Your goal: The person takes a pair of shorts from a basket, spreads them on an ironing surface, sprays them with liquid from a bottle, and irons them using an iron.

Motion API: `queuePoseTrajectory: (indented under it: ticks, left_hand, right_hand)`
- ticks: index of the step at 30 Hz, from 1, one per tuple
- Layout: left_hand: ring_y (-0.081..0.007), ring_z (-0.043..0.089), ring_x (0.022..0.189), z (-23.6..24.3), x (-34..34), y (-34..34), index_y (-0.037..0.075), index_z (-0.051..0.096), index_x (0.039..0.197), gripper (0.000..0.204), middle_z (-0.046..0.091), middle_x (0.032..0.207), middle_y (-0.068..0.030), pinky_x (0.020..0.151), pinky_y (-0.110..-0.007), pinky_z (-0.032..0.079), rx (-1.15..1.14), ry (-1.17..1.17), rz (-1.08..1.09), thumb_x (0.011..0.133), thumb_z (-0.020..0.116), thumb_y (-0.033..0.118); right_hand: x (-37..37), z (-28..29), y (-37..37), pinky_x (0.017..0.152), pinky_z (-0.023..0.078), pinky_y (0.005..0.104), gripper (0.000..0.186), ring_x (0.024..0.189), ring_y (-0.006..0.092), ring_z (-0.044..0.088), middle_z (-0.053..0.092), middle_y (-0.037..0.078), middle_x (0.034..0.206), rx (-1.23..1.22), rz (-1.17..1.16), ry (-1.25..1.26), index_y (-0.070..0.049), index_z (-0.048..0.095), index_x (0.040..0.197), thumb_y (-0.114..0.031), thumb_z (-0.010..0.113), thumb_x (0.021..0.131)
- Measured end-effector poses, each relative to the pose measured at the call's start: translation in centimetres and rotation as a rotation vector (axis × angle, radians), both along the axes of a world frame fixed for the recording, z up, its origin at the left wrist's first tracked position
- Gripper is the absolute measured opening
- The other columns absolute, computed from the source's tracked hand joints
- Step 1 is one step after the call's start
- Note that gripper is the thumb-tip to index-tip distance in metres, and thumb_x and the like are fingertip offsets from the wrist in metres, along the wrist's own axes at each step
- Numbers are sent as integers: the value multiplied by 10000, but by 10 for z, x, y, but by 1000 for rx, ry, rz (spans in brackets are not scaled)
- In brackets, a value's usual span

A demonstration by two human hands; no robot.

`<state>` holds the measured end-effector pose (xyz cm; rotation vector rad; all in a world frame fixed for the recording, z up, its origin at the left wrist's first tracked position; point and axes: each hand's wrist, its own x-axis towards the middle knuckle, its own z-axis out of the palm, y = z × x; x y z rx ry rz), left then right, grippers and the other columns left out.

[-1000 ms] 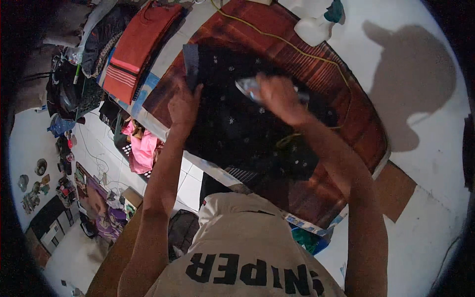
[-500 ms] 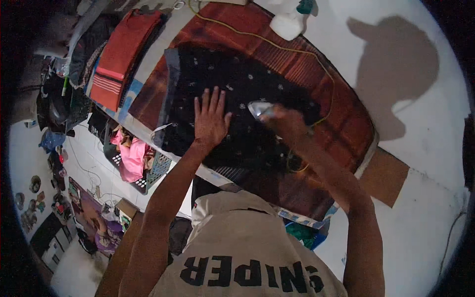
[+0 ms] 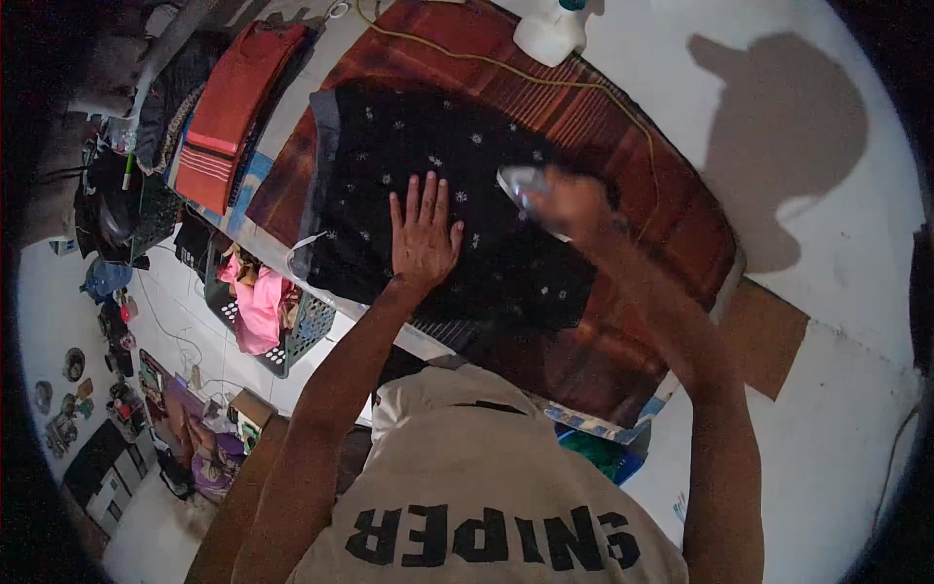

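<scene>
A black garment with small white flower dots (image 3: 428, 156) lies spread on a table covered with a red-brown striped cloth (image 3: 642, 156). My left hand (image 3: 424, 236) rests flat on the garment, fingers apart, pressing it down. My right hand (image 3: 574, 202) grips the handle of a clothes iron (image 3: 520, 182), whose pale tip sits on the garment just right of my left hand. The hand and iron are blurred. A yellow cord (image 3: 545, 76) runs across the cloth behind them.
A white stand or bottle (image 3: 551, 29) sits at the table's far edge. Folded red cloth (image 3: 229, 107) lies at the left end. A basket holding pink clothes (image 3: 261, 307) stands below the table. White wall with my shadow (image 3: 778, 127) is to the right.
My left hand has slid from the garment's upper left corner toward its middle and flattened there. The iron has moved with my right hand across the garment.
</scene>
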<state>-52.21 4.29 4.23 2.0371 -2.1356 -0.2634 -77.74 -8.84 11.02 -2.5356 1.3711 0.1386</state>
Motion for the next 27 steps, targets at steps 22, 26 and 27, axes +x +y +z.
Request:
queuePoseTrajectory:
  ticks: [22,26,27]
  left_hand:
    - [-470,171,1626,-6,19,37,18,290,1681,718,232,1756,-224,1286,-690,115,-83,-71,147,1105,407,430]
    - [-464,181,1625,-5,19,38,28,290,1684,717,234,1759,-213,1291,-680,118,-107,-58,167,1104,414,430]
    - [-461,183,1625,-4,17,38,32,292,1684,715,234,1760,-207,1292,-679,120,-102,-49,176,1103,419,428]
  right_hand:
    - [57,5,19,702,600,534,461,776,422,763,740,220,805,4,181,-200,-23,696,998,-484,708,993]
    - [0,9,11,690,601,531,463,768,415,761,739,231,811,-16,69,-97,-10,709,990,-473,720,997]
    - [-17,10,3,685,603,531,459,772,412,763,741,236,819,-17,15,-74,-7,712,999,-466,720,1001]
